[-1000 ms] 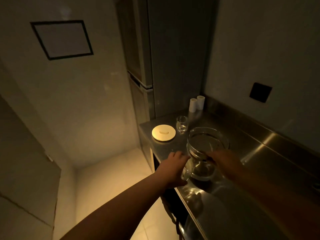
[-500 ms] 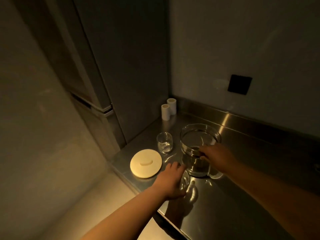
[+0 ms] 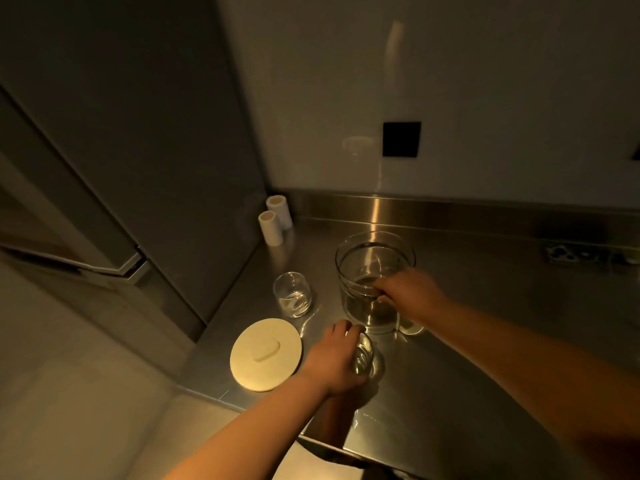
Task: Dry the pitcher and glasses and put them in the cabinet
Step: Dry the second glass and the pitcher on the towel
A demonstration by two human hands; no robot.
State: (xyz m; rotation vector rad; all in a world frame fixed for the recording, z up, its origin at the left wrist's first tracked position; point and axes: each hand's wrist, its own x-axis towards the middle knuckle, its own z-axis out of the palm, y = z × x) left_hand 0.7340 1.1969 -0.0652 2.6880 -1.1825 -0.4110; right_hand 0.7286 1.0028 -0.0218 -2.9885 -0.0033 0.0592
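Pitcher [image 3: 370,282] upright, mouth up.

cream lid [image 3: 266,354] on steel counter [image 3: 450,393], 2 white cylinders [image 3: 275,221], blk wall plate [image 3: 401,139]

A single view is given, taken from a head-worn wide-angle camera. It is aimed forward and steeply down onto the left end of a brushed stainless-steel counter [image 3: 467,393], seen from close range. The pale wall with a black square plate [image 3: 401,139] is faced at the far side; a tall grey cabinet [image 3: 156,133] is taken in at the left. Straight edges are bowed by the lens. Both forearms enter from the near edge. No second view is supplied.
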